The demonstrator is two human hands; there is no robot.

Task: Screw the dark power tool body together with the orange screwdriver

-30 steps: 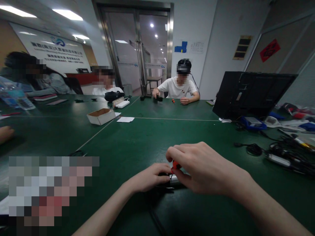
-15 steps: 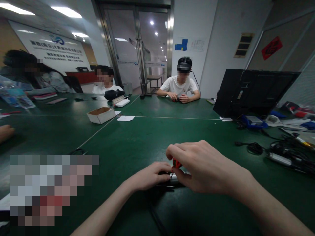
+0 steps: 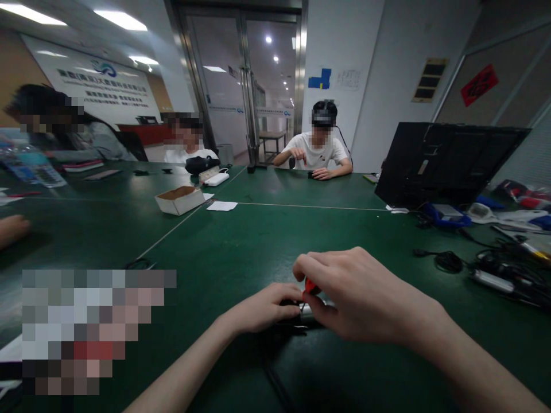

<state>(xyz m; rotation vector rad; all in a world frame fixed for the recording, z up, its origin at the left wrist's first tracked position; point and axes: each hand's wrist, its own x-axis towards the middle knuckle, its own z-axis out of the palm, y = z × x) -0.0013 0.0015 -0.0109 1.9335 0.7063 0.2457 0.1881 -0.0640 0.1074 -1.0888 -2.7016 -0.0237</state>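
Observation:
My right hand (image 3: 357, 292) is closed round the red handle of a small screwdriver (image 3: 310, 285), held upright between thumb and fingers. Its thin dark shaft points down at a silver-and-black device (image 3: 307, 311) lying on the table. My left hand (image 3: 269, 307) is closed over the left end of that device, fingertips almost touching the screwdriver. Both hands hide most of the device, so its kind does not show. A dark cable (image 3: 275, 378) runs from below it toward me.
Across the green table (image 3: 258, 246) a person (image 3: 321, 149) works with their hands. An open white box (image 3: 179, 201) and a paper slip (image 3: 222, 206) lie ahead. A black monitor (image 3: 447, 166) and tangled cables (image 3: 495, 258) stand right; other people sit left.
The view has shifted slightly. The screwdriver's handle has turned a little in my right hand, while both hands keep their places. The person opposite has lifted one hand.

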